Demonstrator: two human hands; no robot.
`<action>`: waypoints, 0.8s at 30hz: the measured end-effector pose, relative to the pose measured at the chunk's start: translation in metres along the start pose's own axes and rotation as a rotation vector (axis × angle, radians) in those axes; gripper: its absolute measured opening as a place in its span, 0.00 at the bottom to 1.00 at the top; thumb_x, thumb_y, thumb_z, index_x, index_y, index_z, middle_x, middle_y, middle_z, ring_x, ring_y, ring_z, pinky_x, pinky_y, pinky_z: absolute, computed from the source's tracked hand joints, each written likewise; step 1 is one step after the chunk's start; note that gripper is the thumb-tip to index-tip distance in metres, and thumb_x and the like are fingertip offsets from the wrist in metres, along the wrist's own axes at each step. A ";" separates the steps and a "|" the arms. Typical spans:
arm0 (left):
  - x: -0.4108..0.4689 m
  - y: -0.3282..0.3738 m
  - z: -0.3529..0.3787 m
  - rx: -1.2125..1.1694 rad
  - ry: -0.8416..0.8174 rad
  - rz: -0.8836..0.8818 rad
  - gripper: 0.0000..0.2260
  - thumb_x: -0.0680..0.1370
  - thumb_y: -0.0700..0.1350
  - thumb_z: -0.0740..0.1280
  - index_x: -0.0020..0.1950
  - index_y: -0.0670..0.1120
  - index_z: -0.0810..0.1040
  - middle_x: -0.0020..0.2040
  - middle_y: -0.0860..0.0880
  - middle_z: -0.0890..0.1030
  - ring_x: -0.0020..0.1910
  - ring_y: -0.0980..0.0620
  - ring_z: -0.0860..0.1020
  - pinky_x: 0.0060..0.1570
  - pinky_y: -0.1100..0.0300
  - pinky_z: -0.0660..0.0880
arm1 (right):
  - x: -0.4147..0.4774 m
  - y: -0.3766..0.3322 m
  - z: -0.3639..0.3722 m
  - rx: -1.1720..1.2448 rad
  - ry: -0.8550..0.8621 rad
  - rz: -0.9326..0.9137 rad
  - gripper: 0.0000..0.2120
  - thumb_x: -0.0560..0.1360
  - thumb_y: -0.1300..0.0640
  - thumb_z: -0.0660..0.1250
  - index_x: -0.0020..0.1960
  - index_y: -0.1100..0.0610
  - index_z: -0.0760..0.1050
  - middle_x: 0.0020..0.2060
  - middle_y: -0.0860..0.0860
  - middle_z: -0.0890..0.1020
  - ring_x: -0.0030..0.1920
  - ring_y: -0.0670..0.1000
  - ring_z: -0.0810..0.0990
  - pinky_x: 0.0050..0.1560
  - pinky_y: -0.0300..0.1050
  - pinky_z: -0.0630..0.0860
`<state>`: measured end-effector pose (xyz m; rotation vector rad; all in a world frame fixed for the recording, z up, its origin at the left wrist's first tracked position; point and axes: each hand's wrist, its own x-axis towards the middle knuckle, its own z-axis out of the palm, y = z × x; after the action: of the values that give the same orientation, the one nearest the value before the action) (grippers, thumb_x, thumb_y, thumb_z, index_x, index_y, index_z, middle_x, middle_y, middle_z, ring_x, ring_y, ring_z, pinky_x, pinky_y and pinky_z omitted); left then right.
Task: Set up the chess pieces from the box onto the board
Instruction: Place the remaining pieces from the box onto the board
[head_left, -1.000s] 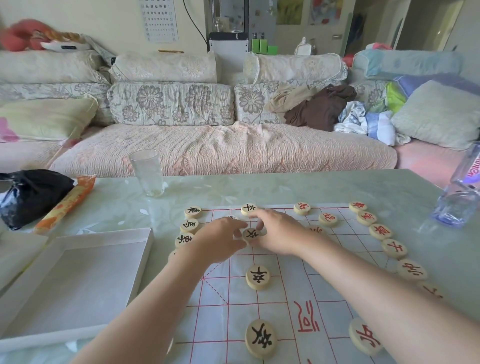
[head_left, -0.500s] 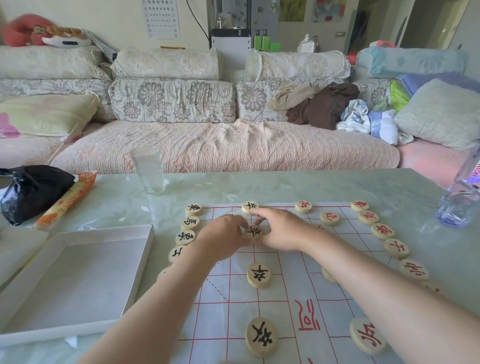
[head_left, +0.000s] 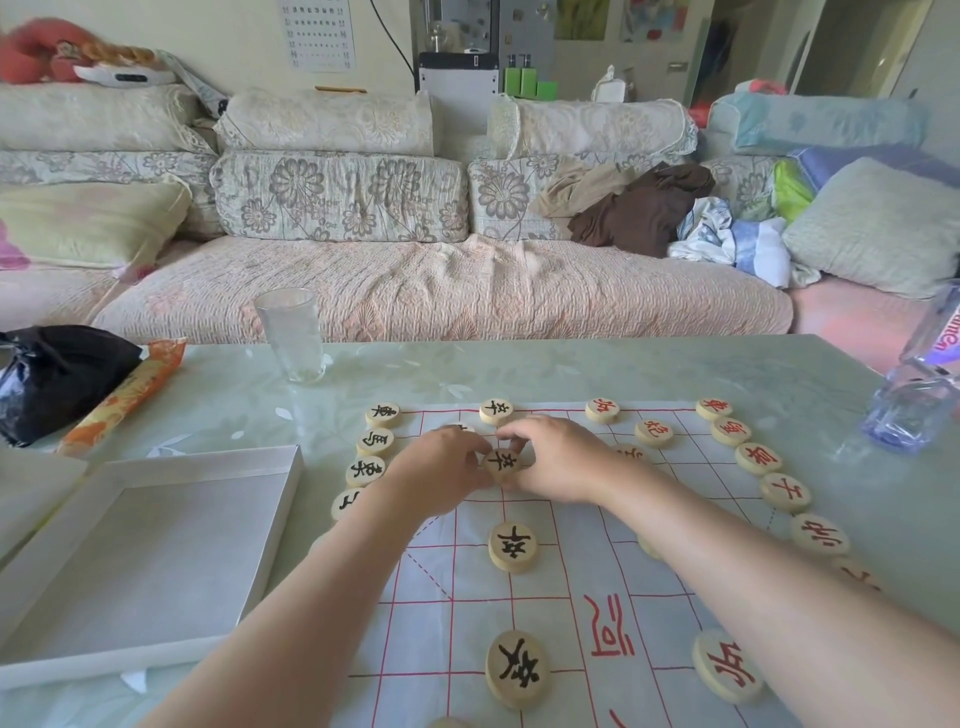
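The far black piece (head_left: 500, 462) reads 卒, as does the nearest black disc (head_left: 517, 669). A red 河 is printed on the board (head_left: 571, 551), and the near red disc (head_left: 727, 673) reads 兵. The bottle (head_left: 904, 410) shows cut-off pink letters ending "men".

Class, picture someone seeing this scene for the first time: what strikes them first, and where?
The left hand and right hand meet near the paper board's far end, pinching one black-lettered piece. Red-lettered pieces curve down its right edge, and an open white box lies to its left.
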<state>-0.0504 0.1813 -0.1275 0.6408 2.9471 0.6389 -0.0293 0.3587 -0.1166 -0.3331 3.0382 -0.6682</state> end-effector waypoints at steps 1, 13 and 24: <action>0.000 0.000 0.000 0.001 -0.004 0.002 0.18 0.75 0.55 0.69 0.64 0.53 0.77 0.53 0.53 0.78 0.45 0.54 0.72 0.39 0.63 0.68 | 0.000 0.000 0.000 -0.001 -0.001 0.001 0.28 0.70 0.44 0.73 0.68 0.46 0.73 0.57 0.42 0.78 0.59 0.47 0.76 0.60 0.43 0.73; -0.037 0.012 -0.021 -0.007 -0.093 -0.020 0.11 0.75 0.47 0.68 0.57 0.53 0.74 0.49 0.57 0.79 0.45 0.53 0.76 0.42 0.62 0.70 | -0.039 -0.025 -0.033 -0.070 -0.105 0.030 0.17 0.75 0.49 0.69 0.63 0.47 0.77 0.55 0.45 0.78 0.56 0.48 0.77 0.54 0.41 0.72; -0.091 0.027 -0.015 0.003 -0.216 0.033 0.23 0.75 0.48 0.69 0.69 0.58 0.71 0.60 0.57 0.74 0.51 0.56 0.74 0.55 0.61 0.73 | -0.096 -0.058 -0.007 -0.313 -0.144 0.136 0.25 0.69 0.33 0.65 0.52 0.51 0.78 0.50 0.48 0.80 0.52 0.53 0.78 0.46 0.46 0.74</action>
<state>0.0409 0.1605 -0.1056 0.7110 2.7436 0.5309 0.0754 0.3307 -0.0890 -0.1668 2.9851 -0.1525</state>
